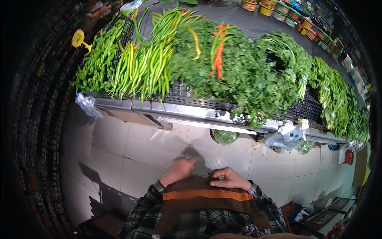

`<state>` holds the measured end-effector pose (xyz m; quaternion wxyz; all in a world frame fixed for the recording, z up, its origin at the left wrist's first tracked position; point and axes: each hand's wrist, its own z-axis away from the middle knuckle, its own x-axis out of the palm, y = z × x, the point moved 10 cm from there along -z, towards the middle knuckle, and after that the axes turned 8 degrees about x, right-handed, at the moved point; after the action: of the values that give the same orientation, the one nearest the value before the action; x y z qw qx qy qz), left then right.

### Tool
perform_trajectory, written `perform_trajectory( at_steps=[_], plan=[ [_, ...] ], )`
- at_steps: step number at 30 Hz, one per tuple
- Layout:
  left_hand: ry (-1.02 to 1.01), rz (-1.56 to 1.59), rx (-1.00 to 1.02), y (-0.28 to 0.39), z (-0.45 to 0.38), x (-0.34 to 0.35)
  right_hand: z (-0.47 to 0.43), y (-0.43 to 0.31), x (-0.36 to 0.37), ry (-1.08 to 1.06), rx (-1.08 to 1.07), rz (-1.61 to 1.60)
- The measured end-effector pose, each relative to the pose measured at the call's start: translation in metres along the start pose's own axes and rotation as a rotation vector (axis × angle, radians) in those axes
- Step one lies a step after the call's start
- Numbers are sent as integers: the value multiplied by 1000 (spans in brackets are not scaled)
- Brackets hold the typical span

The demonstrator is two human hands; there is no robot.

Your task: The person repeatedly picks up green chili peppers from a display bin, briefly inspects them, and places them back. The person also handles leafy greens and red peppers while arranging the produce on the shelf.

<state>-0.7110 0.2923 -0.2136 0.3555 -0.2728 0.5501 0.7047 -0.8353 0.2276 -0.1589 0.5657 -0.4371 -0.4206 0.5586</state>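
Just in front of my waist, my left hand point(180, 170) is raised over the upper edge of a brown apron point(209, 204) with an orange band. Its fingers look curled, but motion blurs them, and I cannot tell whether they hold anything. My right hand point(231, 178) is at the apron's top edge, thumb and forefinger bent towards each other. Whether cloth is pinched there is unclear. Beyond both hands stands a metal-edged vegetable stand point(191, 111), apart from them. It bears long green chillies point(143, 70), leafy herbs point(244, 74) and some red chillies point(219, 56) lying on top.
Smaller green peppers point(100, 59) with a yellow price tag point(78, 38) are at the left. Lettuce point(332, 92) lies at the right. Plastic bags point(289, 136) hang from the stand's edge. A bagged green vegetable point(226, 136) sits on the tiled floor point(149, 149). Boxes point(323, 219) stand at lower right.
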Motion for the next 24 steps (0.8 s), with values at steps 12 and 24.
perform_trajectory(
  at_steps=[12, 24],
  plan=[
    [875, 143, 49, -144, 50, -281, -218, -128, -54, 487, -157, 584],
    [988, 445, -74, -255, -39, -452, -451, -172, -135, 695, -513, 488]
  ],
)
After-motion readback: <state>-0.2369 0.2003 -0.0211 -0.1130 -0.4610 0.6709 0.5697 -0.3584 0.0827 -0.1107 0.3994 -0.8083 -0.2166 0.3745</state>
